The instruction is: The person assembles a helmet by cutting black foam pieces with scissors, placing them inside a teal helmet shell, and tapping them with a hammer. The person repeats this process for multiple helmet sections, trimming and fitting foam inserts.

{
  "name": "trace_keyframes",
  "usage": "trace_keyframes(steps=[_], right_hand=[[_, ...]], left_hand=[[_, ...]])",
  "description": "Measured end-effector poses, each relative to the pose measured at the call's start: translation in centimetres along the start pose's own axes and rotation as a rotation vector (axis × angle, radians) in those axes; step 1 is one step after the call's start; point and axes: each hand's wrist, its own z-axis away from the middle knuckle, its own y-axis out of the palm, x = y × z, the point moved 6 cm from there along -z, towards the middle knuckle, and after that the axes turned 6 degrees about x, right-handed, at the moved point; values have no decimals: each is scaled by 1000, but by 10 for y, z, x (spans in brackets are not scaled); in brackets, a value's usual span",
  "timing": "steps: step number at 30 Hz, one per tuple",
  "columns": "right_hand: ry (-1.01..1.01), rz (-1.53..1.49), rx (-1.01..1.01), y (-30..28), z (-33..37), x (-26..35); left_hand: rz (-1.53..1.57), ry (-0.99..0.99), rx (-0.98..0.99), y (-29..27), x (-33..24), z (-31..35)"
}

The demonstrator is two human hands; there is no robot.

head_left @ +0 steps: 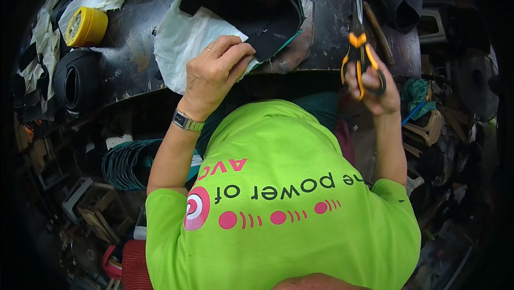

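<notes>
Where the near edge of the dark table (134,44) is reached, a black, green-edged piece (270,38) is supported in an open, curved shape; it is judged light and softly springy, best held by its rim. On its left, white cloth (182,44) is spread, probably limp and easily creased. The scissors (357,38), presumably rigid, are gripped by the handles in the right hand (383,89), apart from the piece. The cloth's edge is pinched beside the black material by the left hand (217,68).
</notes>
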Motion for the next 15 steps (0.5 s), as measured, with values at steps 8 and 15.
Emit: trace_keyframes(steps=[8,15], right_hand=[[467,-236,303,51,15,-79],[551,-203,249,36,19,-82]], left_hand=[[35,-64,-19,0,2,-4],[144,-43,89,1,8,-7]])
